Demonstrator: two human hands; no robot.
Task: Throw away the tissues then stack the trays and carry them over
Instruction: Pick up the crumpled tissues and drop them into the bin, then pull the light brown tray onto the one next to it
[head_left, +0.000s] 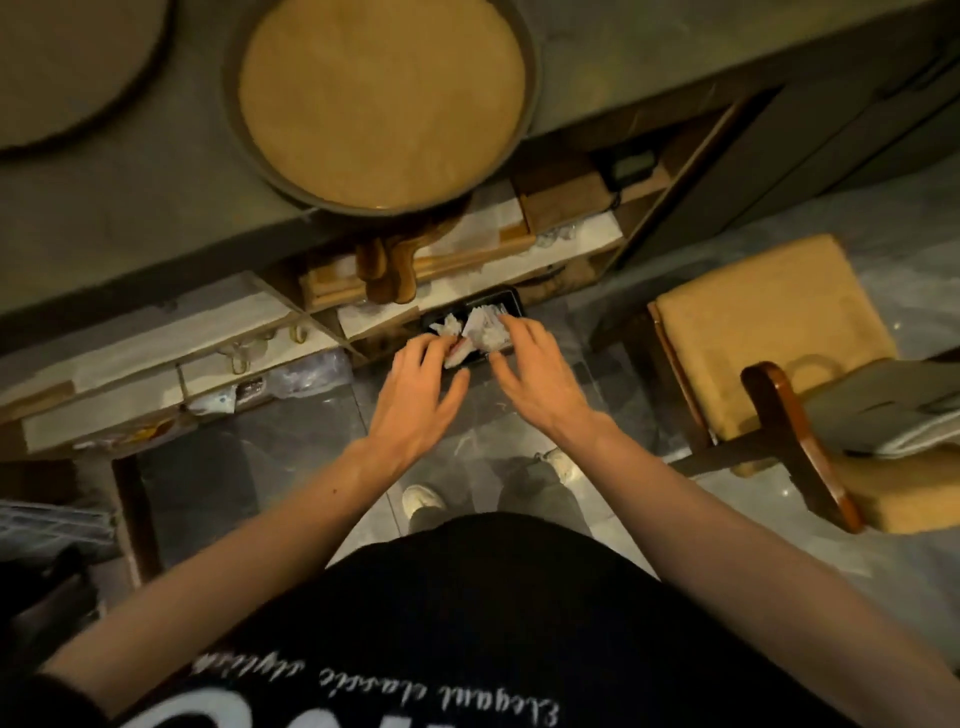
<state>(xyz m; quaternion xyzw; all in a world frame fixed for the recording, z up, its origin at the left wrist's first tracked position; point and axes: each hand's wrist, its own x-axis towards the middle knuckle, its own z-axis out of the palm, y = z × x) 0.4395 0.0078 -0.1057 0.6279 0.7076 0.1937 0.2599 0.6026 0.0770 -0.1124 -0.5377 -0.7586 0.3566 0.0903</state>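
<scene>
Both arms reach out and down over the grey, glossy floor (249, 488), which throws back smeared reflections and looks slippery-smooth. The left hand (415, 395) has its fingers spread, the tips curling onto the crumpled white tissues (480, 332); the right hand (535, 374) is spread too, its fingertips (511, 325) resting on top of the wad. Whether either hand truly pinches the paper I cannot tell, as the fingers cover the contact. The tissues sit over a small black bin (496, 306) on the floor, tucked against the foot of the counter (130, 208); they look light, soft and creased, some perhaps damp. The risk I see is that loose scraps cling to the fingers or spill over the narrow rim, since the bin's mouth seems barely wider than the wad, and a push off-centre could tip or slide it on that slick floor. To the right stands a chair (769, 332) with a tan cushion and curved, varnished wooden arm, close enough to catch an elbow. Behind the bin, open shelves (208, 343) hold pale boxes and plastic-wrapped goods. Farthest, on the matt grey counter, lies a round tray (382, 101) with a dark raised rim and tan, cork-like floor, its edge jutting past the counter lip; a knock in rising could dislodge it. A second tray (78, 67) shows at the upper left, partly cut off.
</scene>
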